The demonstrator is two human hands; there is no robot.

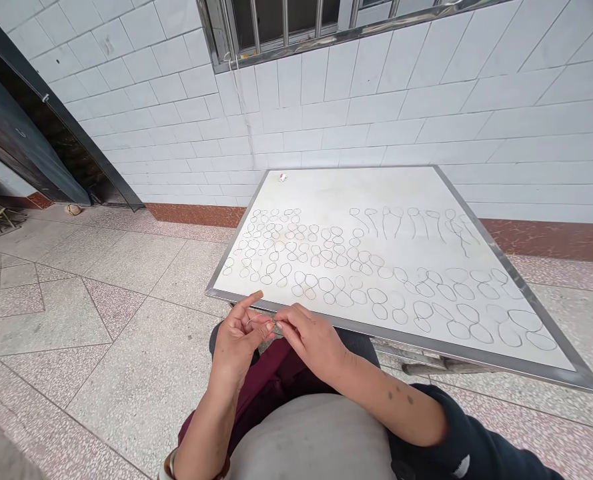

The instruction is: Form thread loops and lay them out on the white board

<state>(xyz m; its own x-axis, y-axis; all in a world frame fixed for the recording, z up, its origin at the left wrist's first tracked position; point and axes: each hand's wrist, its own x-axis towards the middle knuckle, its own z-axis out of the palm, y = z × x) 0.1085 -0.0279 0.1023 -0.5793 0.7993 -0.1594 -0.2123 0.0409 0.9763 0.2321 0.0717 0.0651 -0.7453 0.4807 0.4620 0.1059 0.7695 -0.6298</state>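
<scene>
White tiled wall and speckled stone floor frame a square white table edged in metal, seen from the head camera I am watching through. Just off the table's near edge, over the lap, both hands meet on a small piece of thin wire. My view shows the left hand curled, its forefinger lifted toward the table rim, thumb and other fingers pinching one end of the wire; the right hand is closed narrowly, fingertips pinching the other end. The wire piece is too small for me to make out its shape.

On the table top, beyond the hands, lie many bent wire shapes. Small figure-eight loops crowd the left half of the table in rows; larger oval loops run along the near right side; a row of long-stemmed loops sits toward the far right. A small white object rests near the table's far left corner.

Below the table's near edge I see dark red trousers and a grey garment; a dark sleeve covers the right upper arm. Above the table, a barred metal window frame is set in the wall. Left of the table, a dark doorway stands at the wall.
</scene>
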